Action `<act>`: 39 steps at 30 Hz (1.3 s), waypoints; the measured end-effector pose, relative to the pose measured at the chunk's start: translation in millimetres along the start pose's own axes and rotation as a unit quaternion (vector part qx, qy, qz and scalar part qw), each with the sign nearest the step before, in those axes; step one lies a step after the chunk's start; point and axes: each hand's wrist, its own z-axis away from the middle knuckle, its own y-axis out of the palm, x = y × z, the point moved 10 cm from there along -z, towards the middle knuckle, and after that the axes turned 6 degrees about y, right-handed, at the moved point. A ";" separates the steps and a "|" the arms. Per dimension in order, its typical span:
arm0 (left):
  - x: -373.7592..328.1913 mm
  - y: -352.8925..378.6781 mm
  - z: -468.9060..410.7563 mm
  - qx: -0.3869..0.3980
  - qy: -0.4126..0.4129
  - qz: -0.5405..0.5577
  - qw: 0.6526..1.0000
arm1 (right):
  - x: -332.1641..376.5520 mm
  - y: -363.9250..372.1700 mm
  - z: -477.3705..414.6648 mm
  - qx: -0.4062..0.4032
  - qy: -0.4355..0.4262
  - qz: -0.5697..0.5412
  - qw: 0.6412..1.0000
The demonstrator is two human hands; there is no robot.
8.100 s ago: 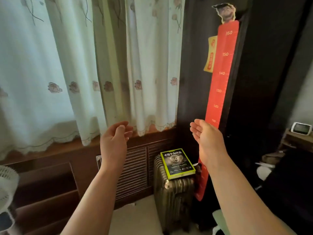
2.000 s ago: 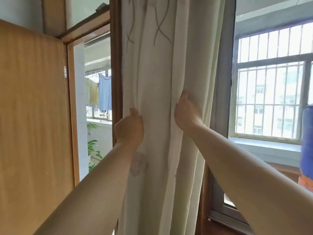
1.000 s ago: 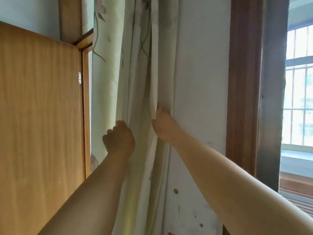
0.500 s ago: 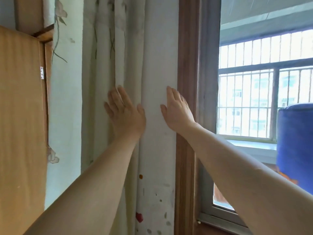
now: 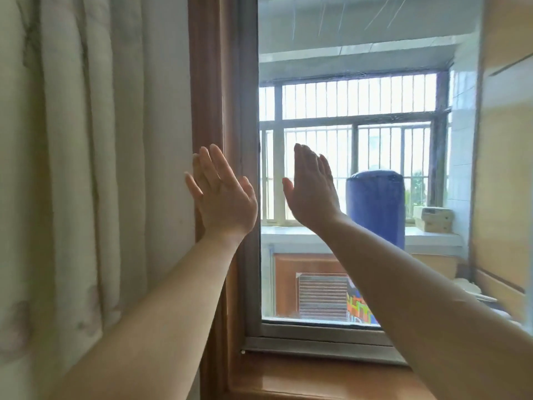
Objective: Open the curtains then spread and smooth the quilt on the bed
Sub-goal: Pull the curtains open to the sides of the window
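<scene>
While curtain (image 5: 86, 168) hangs bunched, hands (image 5: 225, 197) (image 5: 311, 192) empty, fingers spread

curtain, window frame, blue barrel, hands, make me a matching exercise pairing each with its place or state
Things:
1. curtain
2. window frame
3. blue barrel
4. hands (left hand, right hand)

Places or states:
A. open, holding nothing
B. outside, behind the glass
C. bunched in folds at far left
D. upright, between curtain and glass

Pairs: 1-C, 2-D, 3-B, 4-A

No legible text or numbers; colourful panel (image 5: 359, 308) below sill perhaps bears lettering, too blurred to read
</scene>
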 end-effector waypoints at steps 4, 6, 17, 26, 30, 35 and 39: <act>-67.9 20.0 20.0 0.034 0.007 0.046 0.998 | -67.8 -43.9 22.1 -0.027 0.022 0.082 0.996; -101.4 28.4 31.0 0.049 0.005 0.098 0.994 | -98.2 -69.4 32.3 -0.054 0.036 0.108 0.992; -321.3 51.9 113.5 0.161 -0.002 0.479 0.863 | -244.3 -209.4 114.9 -0.128 0.053 0.305 0.942; -459.3 59.9 194.3 0.344 0.013 0.554 0.758 | -357.0 -302.6 189.7 -0.116 0.184 0.328 0.919; -491.8 80.9 222.2 0.395 -0.030 0.567 0.723 | -419.0 -334.3 224.2 -0.056 0.274 0.325 0.903; -523.8 105.5 242.0 0.420 -0.090 0.591 0.683 | -488.9 -357.6 261.8 -0.011 0.410 0.295 0.863; -552.9 118.7 241.5 0.426 -0.090 0.577 0.691 | -533.5 -355.5 274.2 -0.012 0.469 0.232 0.852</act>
